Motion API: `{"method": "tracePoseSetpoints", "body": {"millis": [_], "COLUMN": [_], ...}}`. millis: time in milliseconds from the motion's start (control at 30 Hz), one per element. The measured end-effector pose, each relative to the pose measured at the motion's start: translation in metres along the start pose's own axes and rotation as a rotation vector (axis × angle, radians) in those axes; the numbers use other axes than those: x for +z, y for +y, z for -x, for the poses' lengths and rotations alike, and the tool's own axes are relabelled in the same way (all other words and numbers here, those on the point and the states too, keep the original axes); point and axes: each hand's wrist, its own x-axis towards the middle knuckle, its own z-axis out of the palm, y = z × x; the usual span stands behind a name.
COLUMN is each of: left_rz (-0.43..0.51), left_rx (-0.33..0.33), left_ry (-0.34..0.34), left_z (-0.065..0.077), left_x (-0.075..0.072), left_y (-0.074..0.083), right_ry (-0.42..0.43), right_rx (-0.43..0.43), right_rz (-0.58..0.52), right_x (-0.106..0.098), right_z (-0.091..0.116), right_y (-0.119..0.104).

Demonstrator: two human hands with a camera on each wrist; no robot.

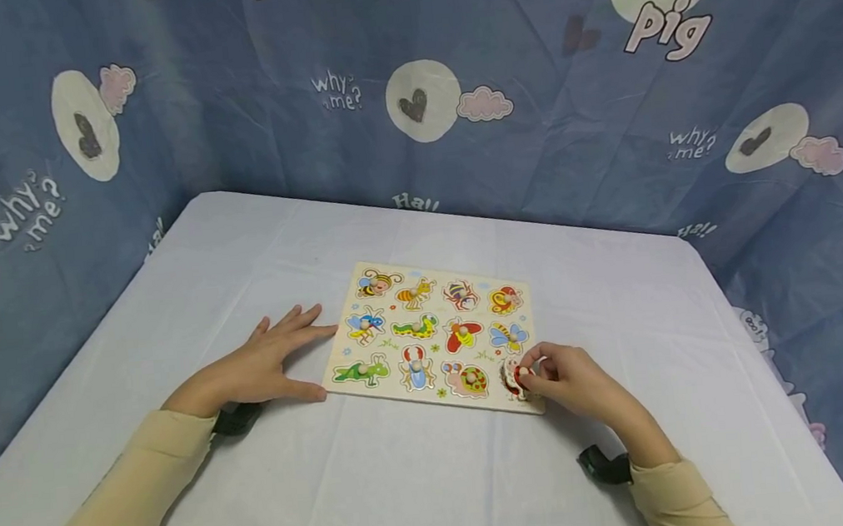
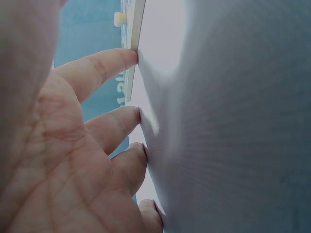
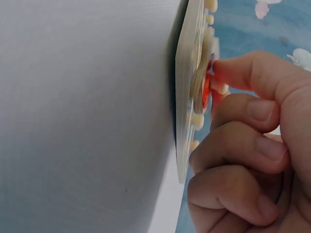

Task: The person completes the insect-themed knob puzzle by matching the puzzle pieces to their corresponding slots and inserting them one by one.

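A wooden peg puzzle board point(image 1: 396, 385) with colourful insect pieces lies on the white table. My right hand point(image 1: 575, 379) pinches a red-and-white ladybug puzzle piece point(image 1: 510, 379) at its front right corner. In the right wrist view, the ladybug piece's edge point(image 3: 198, 94) stands proud of the board's face, slightly tilted, with thumb and index finger at it and the other fingers curled. My left hand point(image 1: 261, 365) rests spread at the board's left side, a fingertip touching its edge point(image 2: 137, 29) in the left wrist view.
Other knobbed pieces sit in the board, among them a snail point(image 1: 466, 378), a stag beetle point(image 1: 417, 369) and a caterpillar point(image 1: 415, 327). A white cloth covers the table point(image 1: 298, 491). Blue printed curtains point(image 1: 292, 157) hang behind and at both sides.
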Motion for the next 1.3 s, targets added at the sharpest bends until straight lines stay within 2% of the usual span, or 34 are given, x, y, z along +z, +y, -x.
{"method": "tracePoseSetpoints", "body": {"millis": [300,600,1000,1300], "left_rz": [0.004,0.001,-0.011,-0.016], "left_rx": [0.005,-0.002,-0.003,-0.004], "left_ry": [-0.002,-0.007,0.015,0.008], "left_z": [-0.0011,-0.0021,-0.0011,-0.0006], "left_x": [0.0004,0.0048,0.0019,0.0020], "left_y": [-0.0014,-0.0017,-0.0060,-0.0028], "right_ry": [0.000,0.015,0.038,0.056], "right_rx": [0.001,0.051,0.007,0.001], "right_rz": [0.019,0.026,0.060,0.122], "right_x": [0.0042,0.0096,0.0092,0.0101], "right_z": [-0.0008,0.0014,-0.0037,-0.0020], "right_y": [-0.0008,0.0000,-0.0024,-0.0046]}}
